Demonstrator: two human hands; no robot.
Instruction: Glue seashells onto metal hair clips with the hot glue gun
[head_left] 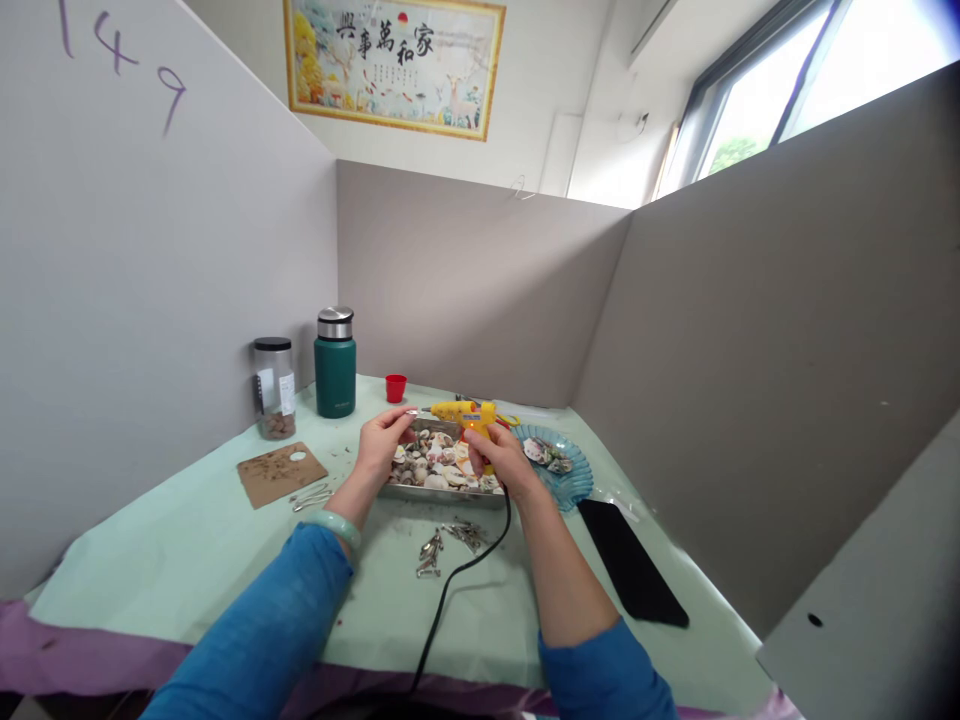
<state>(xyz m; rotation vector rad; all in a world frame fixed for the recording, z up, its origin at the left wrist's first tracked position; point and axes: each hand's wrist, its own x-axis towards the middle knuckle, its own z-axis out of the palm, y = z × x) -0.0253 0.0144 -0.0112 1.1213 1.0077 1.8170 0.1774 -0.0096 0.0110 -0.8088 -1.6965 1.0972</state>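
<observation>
**Glue gun levelled at a pinched piece over the shell tray**

From my remote seat I see the right hand (504,458) wrapped around the handle of the yellow glue gun (469,413), which sits level above the metal tray (442,494); the grip probably suits working a trigger, though I cannot make one out. The left hand (381,440) pinches a small pale piece (412,412) between thumb and fingertips, right at the nozzle, likely by its edge to spare the fingers the heat. Whether nozzle and piece touch, I cannot tell. Seashells (426,460) fill the tray beneath both hands, handy for picking, I judge. Metal clips (429,553) lie in two loose heaps on the near side, apparently for easy reach. The black cord (457,570) drops from the handle and curves past the clips toward the near edge, perhaps so it clears the left wrist. On the right, a blue scalloped plate (583,487) holds shell-covered pieces (547,456), seemingly sorted from the loose shells.
</observation>
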